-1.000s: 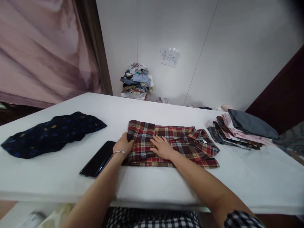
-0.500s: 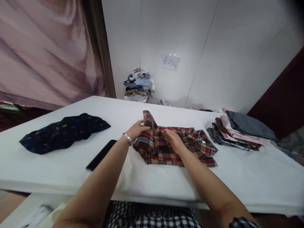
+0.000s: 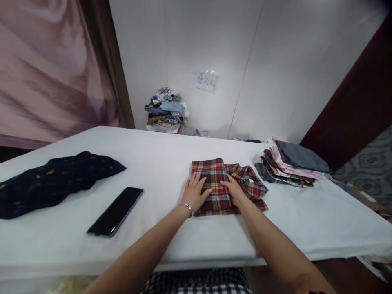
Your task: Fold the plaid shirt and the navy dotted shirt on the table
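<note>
Since half a second ago I see the raised left flap brought over and laid flat, so the plaid shirt (image 3: 225,185) is now a compact folded packet. My left hand (image 3: 196,192) rests flat on its left edge, fingers spread apart and pressing, gripping nothing. My right hand (image 3: 234,191) lies flat on the shirt's middle, fingers loosely together; the collar end sticks out just right of it. The shirt sits on the white table (image 3: 153,163), well back from the near edge. Left of the shirt lie a black phone (image 3: 115,211) and, farther off, a dark navy garment (image 3: 52,179); bare tabletop lies between. Right of the shirt, near it, is a stack of folded clothes (image 3: 290,165).
</note>
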Demonstrator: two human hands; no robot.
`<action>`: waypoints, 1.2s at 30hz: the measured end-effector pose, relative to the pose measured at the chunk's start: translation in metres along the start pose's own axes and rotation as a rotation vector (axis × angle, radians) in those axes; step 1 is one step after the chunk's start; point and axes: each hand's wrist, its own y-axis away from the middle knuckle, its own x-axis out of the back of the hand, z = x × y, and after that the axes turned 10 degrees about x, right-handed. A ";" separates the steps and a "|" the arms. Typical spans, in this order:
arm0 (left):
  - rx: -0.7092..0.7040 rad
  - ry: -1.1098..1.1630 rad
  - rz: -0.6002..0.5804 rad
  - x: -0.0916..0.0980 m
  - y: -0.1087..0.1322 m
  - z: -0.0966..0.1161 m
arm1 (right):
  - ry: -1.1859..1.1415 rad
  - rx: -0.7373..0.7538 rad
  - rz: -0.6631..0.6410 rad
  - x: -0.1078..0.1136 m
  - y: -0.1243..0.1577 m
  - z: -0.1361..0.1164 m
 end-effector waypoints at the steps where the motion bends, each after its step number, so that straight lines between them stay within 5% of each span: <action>1: -0.015 -0.012 0.000 -0.001 0.001 0.000 | 0.074 0.042 0.017 0.001 -0.006 0.003; 5: -0.047 -0.048 -0.105 -0.009 0.003 -0.002 | 0.431 0.151 0.102 0.011 -0.024 0.017; 13: -0.059 0.095 -0.159 -0.009 0.002 -0.013 | 0.673 0.293 0.098 0.027 -0.019 0.032; 18: -0.099 0.160 -0.037 -0.010 0.005 -0.013 | 0.749 0.332 0.111 0.034 -0.019 0.025; 24: -0.079 0.067 -0.216 -0.014 0.003 -0.014 | 0.822 0.256 0.125 0.043 -0.022 0.021; 28: -0.075 0.014 -0.222 -0.016 0.006 -0.012 | 0.785 0.236 0.120 0.041 -0.019 0.017; 32: -0.057 -0.003 -0.243 -0.003 -0.001 -0.006 | 0.722 0.276 0.141 0.045 0.004 -0.004; 36: -0.095 -0.017 -0.172 0.021 -0.037 -0.002 | 0.494 0.223 0.298 0.061 0.061 -0.022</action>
